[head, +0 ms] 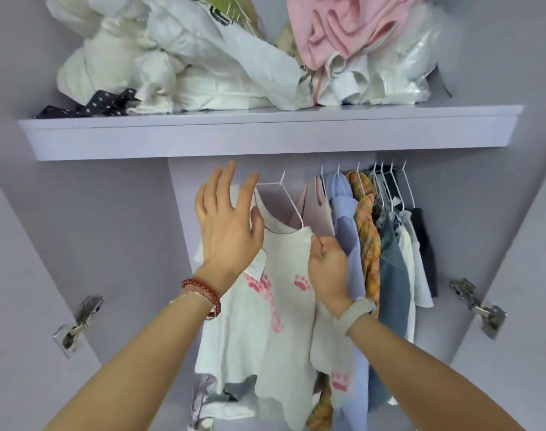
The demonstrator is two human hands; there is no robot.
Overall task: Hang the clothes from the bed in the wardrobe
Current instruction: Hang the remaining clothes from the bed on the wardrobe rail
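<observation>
A white top with pink paw prints [274,321] hangs on a white wire hanger [282,189] inside the lilac wardrobe. My left hand [226,222] is spread open in front of the top's left shoulder, fingers apart, holding nothing. My right hand [327,262] is closed on the top's right shoulder, pinching the fabric near the hanger's arm. To the right hang a pale pink top [316,206], a light blue shirt [346,231], an orange plaid garment [369,237], denim [391,275] and dark pieces. The hanging rail is hidden behind the shelf.
A lilac shelf [265,132] above carries a heap of white bedding [172,63], a pink cloth [343,26] and a dark dotted fabric [91,107]. Both doors stand open, with metal hinges at left [79,325] and right [480,306].
</observation>
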